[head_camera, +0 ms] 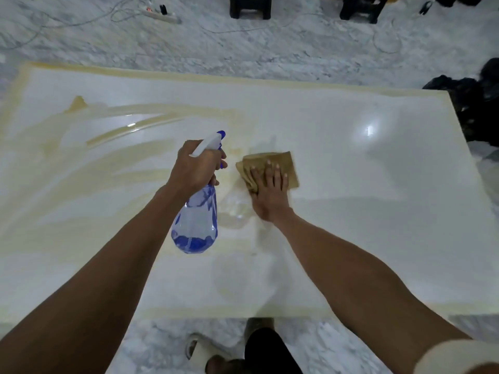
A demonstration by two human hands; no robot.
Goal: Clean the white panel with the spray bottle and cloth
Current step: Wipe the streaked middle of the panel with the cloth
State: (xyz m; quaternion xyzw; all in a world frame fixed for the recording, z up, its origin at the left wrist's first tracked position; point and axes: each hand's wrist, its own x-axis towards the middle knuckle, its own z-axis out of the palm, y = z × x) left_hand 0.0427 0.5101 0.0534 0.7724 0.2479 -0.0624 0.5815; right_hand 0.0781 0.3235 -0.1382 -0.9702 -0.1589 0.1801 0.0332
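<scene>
A large glossy white panel (364, 184) lies flat on the marble floor, with yellowish smears across its left half and along its edges. My left hand (195, 167) grips the neck of a clear blue spray bottle (195, 222), held above the panel's middle with its white and blue nozzle pointing away from me. Just to its right, my right hand (270, 190) presses flat on a folded tan cloth (280, 164) that rests on the panel surface.
Marble floor (243, 49) surrounds the panel. A power strip (162, 15) and loose cables lie at the far left. Dark stool legs (249, 6) stand at the back, and black bags (475, 103) sit by the panel's right corner. My feet (216, 352) are at the near edge.
</scene>
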